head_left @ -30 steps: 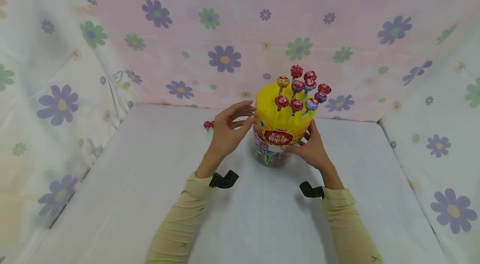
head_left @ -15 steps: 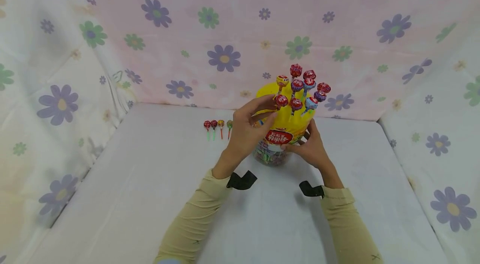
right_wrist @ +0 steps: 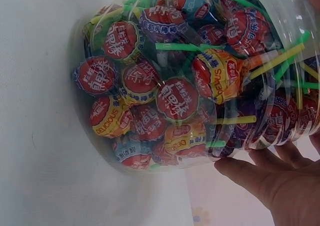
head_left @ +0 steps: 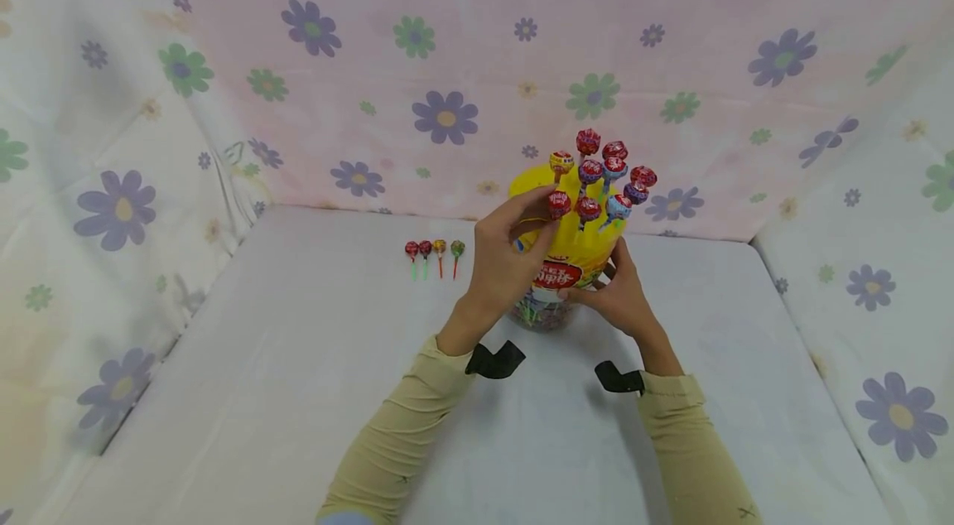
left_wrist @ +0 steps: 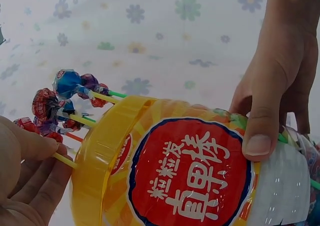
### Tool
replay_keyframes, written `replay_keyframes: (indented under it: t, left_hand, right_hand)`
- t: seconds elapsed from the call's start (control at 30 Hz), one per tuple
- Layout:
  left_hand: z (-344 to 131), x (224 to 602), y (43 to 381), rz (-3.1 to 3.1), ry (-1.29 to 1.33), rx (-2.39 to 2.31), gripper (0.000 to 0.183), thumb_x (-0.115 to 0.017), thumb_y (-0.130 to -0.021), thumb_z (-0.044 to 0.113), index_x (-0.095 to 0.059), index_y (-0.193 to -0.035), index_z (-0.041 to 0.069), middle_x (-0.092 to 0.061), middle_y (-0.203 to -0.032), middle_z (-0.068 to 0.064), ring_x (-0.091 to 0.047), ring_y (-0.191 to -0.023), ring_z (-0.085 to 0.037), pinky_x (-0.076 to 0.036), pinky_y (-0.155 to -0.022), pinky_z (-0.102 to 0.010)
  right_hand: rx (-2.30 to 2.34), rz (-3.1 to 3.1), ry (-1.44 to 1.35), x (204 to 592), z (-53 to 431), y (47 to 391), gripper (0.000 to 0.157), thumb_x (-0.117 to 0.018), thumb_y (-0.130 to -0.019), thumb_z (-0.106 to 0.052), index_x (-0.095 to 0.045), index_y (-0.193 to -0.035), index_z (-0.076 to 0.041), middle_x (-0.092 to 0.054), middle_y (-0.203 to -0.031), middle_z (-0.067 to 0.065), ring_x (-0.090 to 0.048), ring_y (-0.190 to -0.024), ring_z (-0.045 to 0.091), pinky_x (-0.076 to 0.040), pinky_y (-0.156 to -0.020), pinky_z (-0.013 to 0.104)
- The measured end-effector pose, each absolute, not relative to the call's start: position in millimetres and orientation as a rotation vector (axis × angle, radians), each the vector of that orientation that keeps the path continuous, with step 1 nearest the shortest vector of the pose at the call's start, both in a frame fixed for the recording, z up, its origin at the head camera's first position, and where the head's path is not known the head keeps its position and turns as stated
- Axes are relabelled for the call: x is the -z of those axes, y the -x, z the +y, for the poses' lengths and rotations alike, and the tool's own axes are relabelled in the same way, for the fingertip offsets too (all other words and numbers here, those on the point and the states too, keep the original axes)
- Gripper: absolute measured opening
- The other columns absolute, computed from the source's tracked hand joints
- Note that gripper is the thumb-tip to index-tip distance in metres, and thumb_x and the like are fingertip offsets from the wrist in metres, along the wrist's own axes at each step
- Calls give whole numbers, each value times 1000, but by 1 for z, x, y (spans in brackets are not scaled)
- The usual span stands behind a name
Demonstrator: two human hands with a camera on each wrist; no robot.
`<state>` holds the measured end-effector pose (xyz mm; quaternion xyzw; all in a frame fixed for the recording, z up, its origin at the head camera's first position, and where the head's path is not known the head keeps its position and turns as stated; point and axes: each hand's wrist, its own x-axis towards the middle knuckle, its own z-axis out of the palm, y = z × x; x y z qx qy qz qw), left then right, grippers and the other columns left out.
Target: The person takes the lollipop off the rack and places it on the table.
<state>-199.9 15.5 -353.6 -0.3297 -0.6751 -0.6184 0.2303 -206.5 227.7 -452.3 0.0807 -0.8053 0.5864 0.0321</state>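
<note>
A clear candy jar [head_left: 540, 316] with a yellow lid [head_left: 531, 179] stands upright on the table, full of wrapped lollipops [right_wrist: 177, 99]. Several lollipops [head_left: 590, 170] stick up out of the lid by their stems. My left hand [head_left: 507, 260] is at the lid's near left side, pinching the red-wrapped lollipop [head_left: 559, 204] there. In the left wrist view its yellow stick [left_wrist: 65, 160] shows between thumb and fingers, its lower end at the lid. Holding the jar's right side is my right hand [head_left: 619, 297], thumb across the front by the red label [left_wrist: 190, 173].
Four-sided detail aside, several lollipops [head_left: 440, 248] lie in a row on the white table [head_left: 313, 359], left of the jar. Flower-printed cloth [head_left: 358, 78] hangs at the back and both sides.
My left hand has moved right, from beside the lid to the front left lollipop, and has taken hold of it. The row on the table is uncovered. My right hand stays put.
</note>
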Motion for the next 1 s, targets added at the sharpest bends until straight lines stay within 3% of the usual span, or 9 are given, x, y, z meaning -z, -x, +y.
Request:
replay_keyframes:
  t: [1.0]
  left_hand:
    - [-6,343,211,-1672,861,1813,41,-67,-92,-11,-57,-131,-12,-66,-117,-28,-70,-103,-38,-60,-92,-36]
  right_hand:
    - [-1835,-2499,-214,451,226,205,96,-86,-82,-12,-26,-155,-22,-41,-150,13,-42,-142,42,-40,-111,64]
